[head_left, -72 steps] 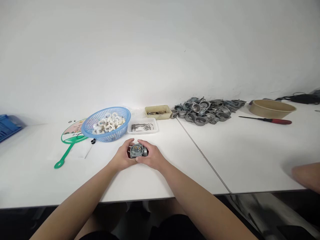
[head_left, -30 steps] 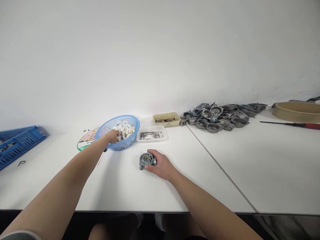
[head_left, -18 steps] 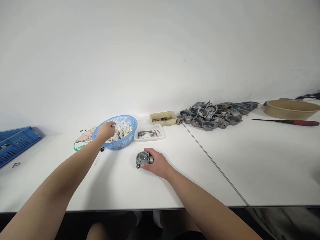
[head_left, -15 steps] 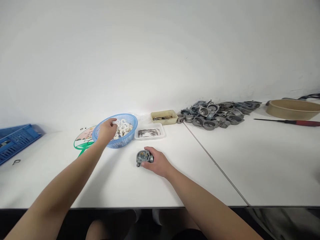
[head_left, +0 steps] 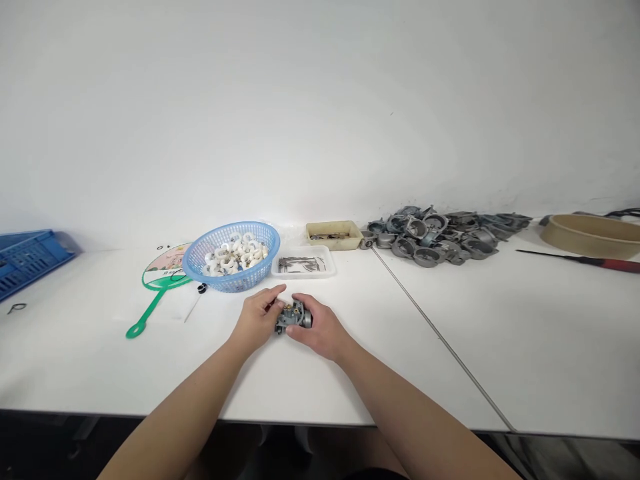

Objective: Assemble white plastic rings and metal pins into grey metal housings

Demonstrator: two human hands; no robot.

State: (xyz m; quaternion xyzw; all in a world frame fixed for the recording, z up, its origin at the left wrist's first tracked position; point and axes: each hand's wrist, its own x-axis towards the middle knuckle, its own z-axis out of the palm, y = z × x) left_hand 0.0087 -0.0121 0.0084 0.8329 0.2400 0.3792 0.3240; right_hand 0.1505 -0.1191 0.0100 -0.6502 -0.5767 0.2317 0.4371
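My right hand (head_left: 323, 328) is wrapped round the right side of a grey metal carburetor body (head_left: 290, 321), which sits on the white table with its open face and brass bits upward. My left hand (head_left: 257, 321) is closed at the carburetor's left side, thumb and fingers pinching a white float (head_left: 285, 301) over the open face. Most of that float is hidden by the fingers. Beyond my left hand stands a blue plastic basket (head_left: 235, 285) heaped with white C-shaped floats (head_left: 243, 250).
Behind my hands are a white tray (head_left: 327, 272) of thin dark pins and a beige box (head_left: 334, 245) of small parts. Grey bowl castings (head_left: 430, 233) are piled at the back right, near a red-handled screwdriver (head_left: 607, 263). A green-handled fan (head_left: 155, 303) lies left.
My left hand has come out of the blue basket and moved right and nearer, to the carburetor, with a white float in its fingers. My right hand keeps its hold on the carburetor.
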